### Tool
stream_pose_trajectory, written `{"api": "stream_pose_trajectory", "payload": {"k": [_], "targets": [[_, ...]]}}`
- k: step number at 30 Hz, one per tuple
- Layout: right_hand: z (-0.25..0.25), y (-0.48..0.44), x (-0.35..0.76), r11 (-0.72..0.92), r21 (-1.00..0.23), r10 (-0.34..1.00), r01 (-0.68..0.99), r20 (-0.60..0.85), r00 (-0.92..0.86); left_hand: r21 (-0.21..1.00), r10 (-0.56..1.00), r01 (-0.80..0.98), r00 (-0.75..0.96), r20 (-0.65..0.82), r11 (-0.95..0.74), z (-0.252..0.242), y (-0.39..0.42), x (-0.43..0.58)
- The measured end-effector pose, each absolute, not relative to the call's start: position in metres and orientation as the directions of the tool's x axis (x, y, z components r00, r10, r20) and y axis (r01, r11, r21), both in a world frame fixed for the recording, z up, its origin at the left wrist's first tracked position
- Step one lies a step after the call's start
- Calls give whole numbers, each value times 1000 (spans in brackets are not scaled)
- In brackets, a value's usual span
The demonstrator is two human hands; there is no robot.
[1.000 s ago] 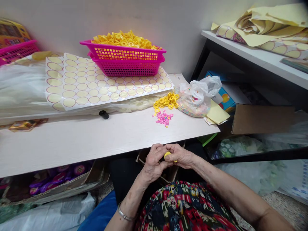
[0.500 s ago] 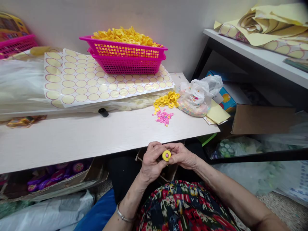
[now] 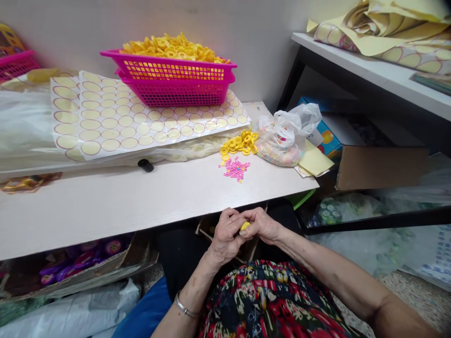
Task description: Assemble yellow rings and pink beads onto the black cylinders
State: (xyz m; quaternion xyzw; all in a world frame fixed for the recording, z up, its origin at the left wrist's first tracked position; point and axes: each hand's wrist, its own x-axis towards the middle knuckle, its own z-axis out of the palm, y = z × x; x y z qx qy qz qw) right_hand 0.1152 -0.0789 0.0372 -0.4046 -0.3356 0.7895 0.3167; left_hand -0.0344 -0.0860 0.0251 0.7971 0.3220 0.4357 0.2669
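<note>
My left hand (image 3: 225, 238) and my right hand (image 3: 263, 226) meet just in front of the table's near edge, fingers closed together. Between them is a small round yellow piece (image 3: 245, 226), with my right thumb lying across its face. Fingers hide most of this piece. Beyond my hands, a heap of tiny pink rings or beads (image 3: 237, 169) lies on the table (image 3: 176, 195), a few of other colours among them. A pile of yellow rings (image 3: 241, 142) sits just behind the beads.
Two stacked pink baskets (image 3: 179, 89), the upper full of yellow rings, stand on sheets of round stickers (image 3: 123, 123). A knotted plastic bag of beads (image 3: 282, 143) is at the right. Below the table are a carton of purple items (image 3: 84, 263) and another open carton (image 3: 202, 229).
The yellow piece has tipped, and my right thumb covers more of it; the pink centre that showed earlier is out of sight. The camera view has shifted slightly.
</note>
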Motion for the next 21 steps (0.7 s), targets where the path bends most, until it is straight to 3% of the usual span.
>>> {"api": "stream_pose_trajectory", "payload": {"k": [4,7,9,11,12,14,17,19,21], "targets": [[26,-81,117,-628,-728,710,-275,-391,-587,753,791,298,411,453,-586,18,-90,-37],[23,-78,120,-651,-735,624,-190,-375,-686,747,774,302,467,427,-593,29,-94,-43],[17,-72,119,-594,-804,567,1,-420,-709,780,769,298,544,336,-551,38,-92,-56],[8,-65,112,-405,-848,544,342,-524,-655,840,829,316,502,246,-440,45,-81,-80],[3,-62,106,-269,-807,558,525,-575,-598,868,891,334,392,227,-368,47,-71,-95],[-6,-54,91,-28,-617,594,787,-644,-483,882,979,444,-46,197,-157,49,-42,-132],[-15,-43,69,93,-441,604,893,-687,-403,812,801,553,-564,201,185,42,16,-189],[-18,-35,61,76,-439,617,896,-685,-387,745,700,569,-686,197,349,33,54,-218],[-19,-29,59,54,-444,638,894,-674,-373,736,704,580,-681,202,350,25,84,-235]]}}
